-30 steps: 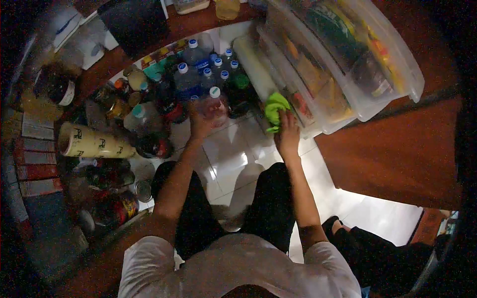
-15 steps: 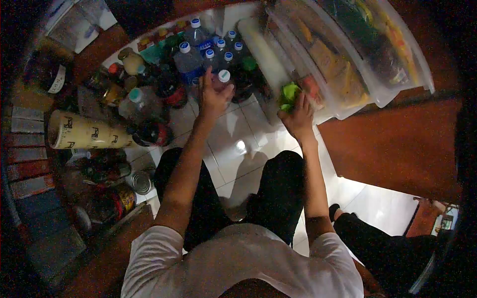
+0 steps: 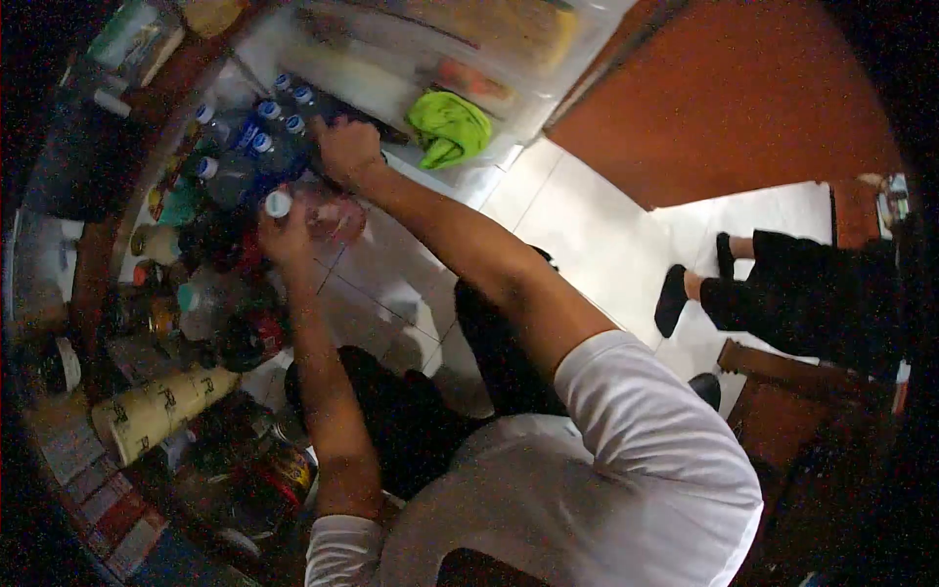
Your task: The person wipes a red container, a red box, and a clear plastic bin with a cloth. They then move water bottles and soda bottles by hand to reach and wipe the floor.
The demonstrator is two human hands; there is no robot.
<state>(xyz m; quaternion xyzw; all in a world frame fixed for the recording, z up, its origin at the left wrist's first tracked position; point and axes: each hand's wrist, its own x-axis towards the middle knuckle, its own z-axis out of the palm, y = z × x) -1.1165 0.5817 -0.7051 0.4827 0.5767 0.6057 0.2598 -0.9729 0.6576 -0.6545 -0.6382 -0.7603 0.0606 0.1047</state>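
I see the L hand [image 3: 286,238] w/ fingers clamped on the white-capped clear bottle [image 3: 323,213] on the floor, its long axis tilted, cap toward that hand, while the R hand [image 3: 344,149], just beyond among blue-capped bottles [image 3: 264,137], has fingers curled, grip unclear.

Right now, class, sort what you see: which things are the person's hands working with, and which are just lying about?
In hand:
left hand on the clear white-capped plastic bottle
right hand among the blue-capped plastic water bottles

Lying about:
crumpled lime-green cloth
cream printed cardboard tube
clear plastic storage bin
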